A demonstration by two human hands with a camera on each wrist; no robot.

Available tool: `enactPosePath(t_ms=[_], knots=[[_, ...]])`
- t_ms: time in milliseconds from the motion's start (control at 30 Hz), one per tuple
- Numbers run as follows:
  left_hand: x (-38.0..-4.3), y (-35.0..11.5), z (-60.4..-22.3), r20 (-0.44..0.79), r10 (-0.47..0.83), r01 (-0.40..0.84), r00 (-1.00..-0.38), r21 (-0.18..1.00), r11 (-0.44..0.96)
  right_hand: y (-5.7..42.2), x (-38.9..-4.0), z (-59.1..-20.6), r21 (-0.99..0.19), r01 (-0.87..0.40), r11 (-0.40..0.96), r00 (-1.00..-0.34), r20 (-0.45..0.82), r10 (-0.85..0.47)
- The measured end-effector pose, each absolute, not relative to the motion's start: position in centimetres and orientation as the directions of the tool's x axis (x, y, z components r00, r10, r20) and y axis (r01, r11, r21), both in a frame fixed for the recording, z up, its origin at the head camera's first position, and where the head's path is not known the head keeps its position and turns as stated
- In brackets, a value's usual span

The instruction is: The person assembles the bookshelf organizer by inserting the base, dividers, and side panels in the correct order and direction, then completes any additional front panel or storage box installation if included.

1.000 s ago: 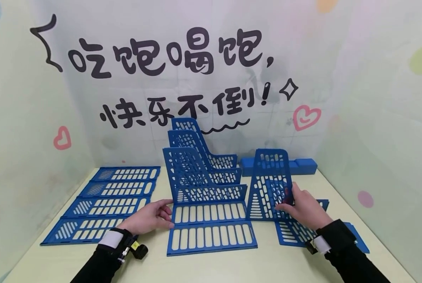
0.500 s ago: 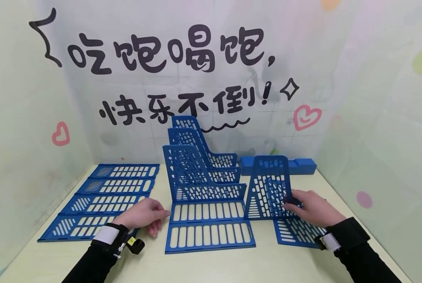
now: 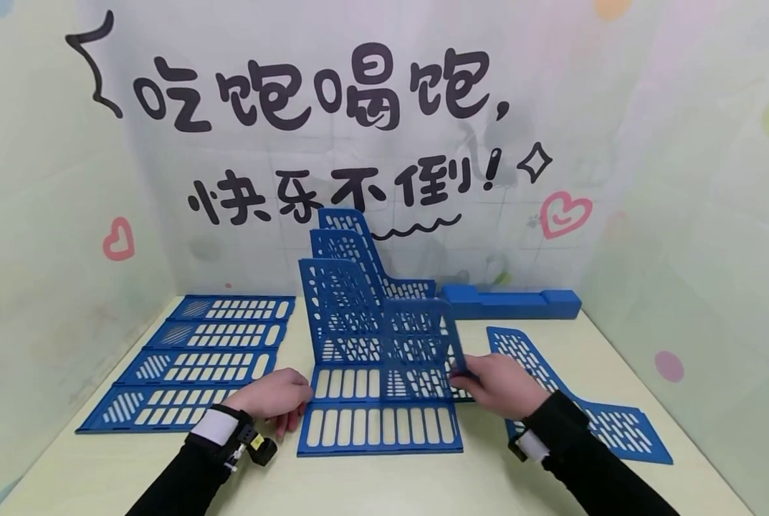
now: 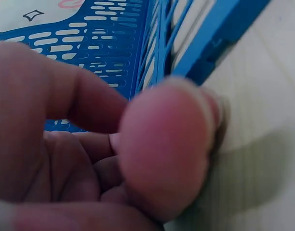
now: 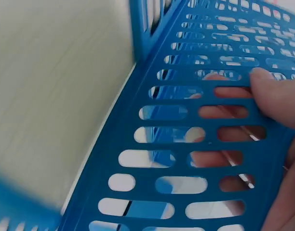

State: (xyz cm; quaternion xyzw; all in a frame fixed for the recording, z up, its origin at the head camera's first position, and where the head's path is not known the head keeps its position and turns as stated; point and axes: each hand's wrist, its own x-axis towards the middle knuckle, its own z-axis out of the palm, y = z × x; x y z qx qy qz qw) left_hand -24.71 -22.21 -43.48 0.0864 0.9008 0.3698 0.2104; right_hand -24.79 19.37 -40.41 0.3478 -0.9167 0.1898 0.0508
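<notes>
In the head view my right hand grips the right edge of a blue slotted file-rack divider, thumb on the near face and fingers behind it. The divider stands upright above the blue base panel, overlapping its right part. Several matching dividers stand in a row on the base's rear part. My left hand lies at the base's left edge, fingertips right by it and nothing in its grasp. In the left wrist view a large fingertip hides part of that edge. The right wrist view shows fingers through the divider's slots.
Several blue slotted panels lie flat in a row on the left of the table. A loose divider lies flat on the right, partly behind my right forearm. A long blue bar-shaped part sits by the back wall.
My right hand has carried the divider left, from beside the base to over its right part, uncovering the loose divider. My left hand drew back from the base's edge, then returned to it.
</notes>
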Motion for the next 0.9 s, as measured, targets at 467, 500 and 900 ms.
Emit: enactPosePath(t_ms=[467,500,900], knots=[[-24.8,-22.8,-43.4,-0.313,0.416,0.007,-0.854,0.793,0.610,8.6,-24.3,-41.0,-0.291,-0.729,0.619,-0.684,0.274,-0.676],[-24.9,-22.8,-43.3,-0.313,0.420,0.009,-0.852,0.793,0.610,8.3,-24.3,-41.1,-0.283,-0.736,0.615,-0.677,0.288,-0.677],[-24.6,-22.5,-43.2,-0.368,0.323,-0.051,-0.872,0.724,0.688,8.2,-25.0,-40.8,-0.310,-0.715,0.627,-0.697,0.242,-0.675]])
